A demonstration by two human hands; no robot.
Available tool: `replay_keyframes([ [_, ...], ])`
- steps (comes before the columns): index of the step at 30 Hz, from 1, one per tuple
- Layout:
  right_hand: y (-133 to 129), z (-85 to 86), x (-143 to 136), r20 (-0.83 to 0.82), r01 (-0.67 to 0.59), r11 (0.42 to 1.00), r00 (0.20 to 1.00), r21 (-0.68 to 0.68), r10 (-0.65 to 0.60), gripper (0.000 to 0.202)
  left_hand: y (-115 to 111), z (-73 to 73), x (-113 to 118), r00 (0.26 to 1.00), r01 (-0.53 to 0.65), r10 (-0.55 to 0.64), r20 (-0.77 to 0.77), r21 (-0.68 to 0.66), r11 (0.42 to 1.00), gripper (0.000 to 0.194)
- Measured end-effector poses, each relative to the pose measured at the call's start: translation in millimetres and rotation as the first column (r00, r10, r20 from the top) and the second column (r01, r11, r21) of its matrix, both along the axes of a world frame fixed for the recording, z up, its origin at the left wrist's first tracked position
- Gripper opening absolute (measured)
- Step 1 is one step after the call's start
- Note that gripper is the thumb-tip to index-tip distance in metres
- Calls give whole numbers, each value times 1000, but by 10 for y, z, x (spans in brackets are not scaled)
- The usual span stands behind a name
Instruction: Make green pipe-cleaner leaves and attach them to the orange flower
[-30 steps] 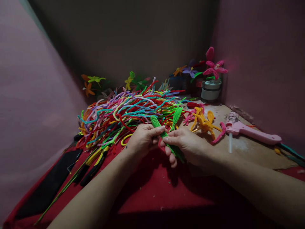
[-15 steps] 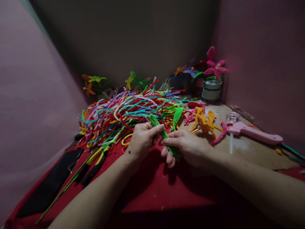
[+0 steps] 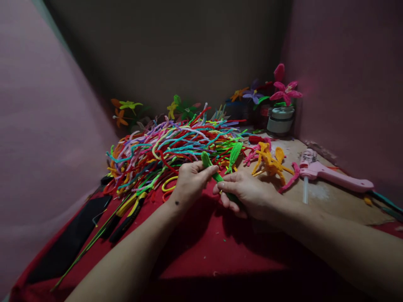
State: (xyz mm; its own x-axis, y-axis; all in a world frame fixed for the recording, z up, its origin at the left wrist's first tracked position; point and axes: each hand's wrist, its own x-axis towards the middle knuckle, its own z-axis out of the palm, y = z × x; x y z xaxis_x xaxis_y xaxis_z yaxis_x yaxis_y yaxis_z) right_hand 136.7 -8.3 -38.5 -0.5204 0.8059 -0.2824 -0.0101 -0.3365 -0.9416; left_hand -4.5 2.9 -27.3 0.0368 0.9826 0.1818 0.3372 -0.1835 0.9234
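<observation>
A bundle of green pipe cleaners (image 3: 206, 160), shaped like a long petal, is held at a slant between my hands. My left hand (image 3: 193, 179) pinches its upper part between thumb and fingers. Farther down, my right hand (image 3: 244, 191) is closed round the lower part, which is mostly hidden by the fingers. Just behind my hands lies a second green pipe-cleaner piece (image 3: 234, 157), gathered at its lower end. Orange pipe-cleaner petals (image 3: 270, 161) rest to the right of it.
A large heap of coloured pipe cleaners (image 3: 176, 140) spreads behind my hands. Yellow-and-black pliers (image 3: 129, 218) and a black flat object (image 3: 69, 239) lie left on the red cloth (image 3: 195, 256). A pink glue gun (image 3: 333, 174) sits right on cardboard; pipe-cleaner flowers (image 3: 286, 93) stand behind.
The green bundle has turned in my hands and now shows a narrower side. My right-hand fingers have shifted and cover more of its lower end.
</observation>
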Motion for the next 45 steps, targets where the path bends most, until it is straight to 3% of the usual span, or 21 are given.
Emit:
replay_keyframes([
  [3, 10, -1, 17, -41, -22, 999, 999, -48, 20, 16, 46, 31, -35, 971, 60, -22, 236, -156, 986, 33],
  [10, 68, -51, 17, -110, -74, 993, 992, -97, 63, 15, 139, 47, -126, 869, 62, 44, 493, -197, 978, 27],
  [15, 87, -41, 29, -153, -65, 987, 987, -148, 42, 15, 122, 1, -84, 938, -58, 65, 341, -28, 998, 32],
  [17, 82, -33, 36, -164, -57, 986, 986, -155, 31, 15, 110, -2, -74, 956, -34, 27, 293, 19, 999, 30],
  [21, 77, -68, 31, -189, -56, 994, 981, -94, 38, 14, 95, -7, -66, 963, 111, -65, 261, -167, 980, 27],
  [23, 87, -109, 21, -180, -55, 996, 983, -76, 40, 14, 87, -16, -54, 981, 73, -33, 190, -210, 975, 29],
  [27, 110, -159, 5, -164, -45, 997, 986, -63, 34, 14, 93, -46, -40, 993, -61, 75, 90, -151, 987, 32],
  [29, 112, -149, 4, -148, -35, 998, 989, -55, 27, 14, 110, -62, -56, 993, -50, 66, 94, -167, 985, 33],
  [32, 105, -114, 14, -118, -7, 998, 993, -55, 1, 14, 131, -79, -98, 988, 69, -37, 149, -216, 974, 30],
  [37, 104, -102, 31, -141, 14, 1000, 990, -23, -17, 13, 105, -86, -100, 945, 286, -202, 256, -353, 891, 28],
  [39, 104, -117, 24, -146, 6, 1000, 989, -25, -10, 15, 87, -85, -74, 934, 301, -190, 302, -382, 874, 25],
  [45, 101, -153, 4, -225, 7, 997, 974, -72, -23, 14, 71, -97, -19, 927, 237, -128, 354, -283, 929, 19],
])
